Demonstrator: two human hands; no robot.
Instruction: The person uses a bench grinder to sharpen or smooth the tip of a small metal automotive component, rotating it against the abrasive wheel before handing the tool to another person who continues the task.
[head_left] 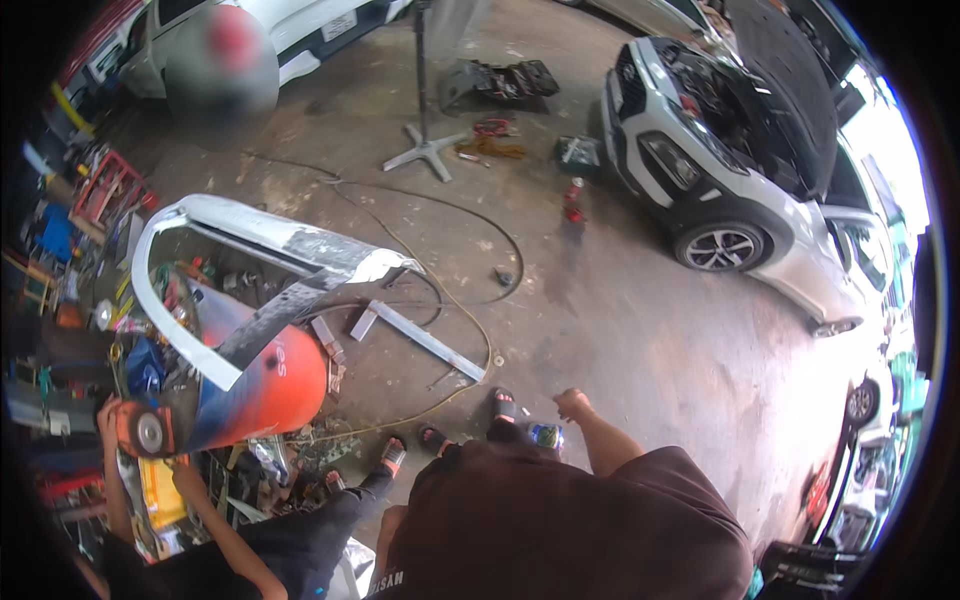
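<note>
My right hand (573, 405) hangs in front of my dark shirt, above the concrete floor. Its fingers look curled, and what they hold, if anything, is too small to make out. Just below it stands a blue and green container (547, 436), near my sandalled foot (504, 405). Of my left arm only a bit shows beside the shirt; that hand is hidden. To my left a co-worker's hands hold an orange tool with a round grey part (148, 433) next to a red and blue drum (290, 385). A pale, bare car-body frame (300, 240) rests over the drum.
A metal bar (425, 340) lies on the floor amid a looping hose (515, 245). Ahead are a stand with a cross-shaped base (425, 155) and an open toolbox (510, 80). A silver car (700, 165) with raised hood stands right. Tools and scrap crowd the left.
</note>
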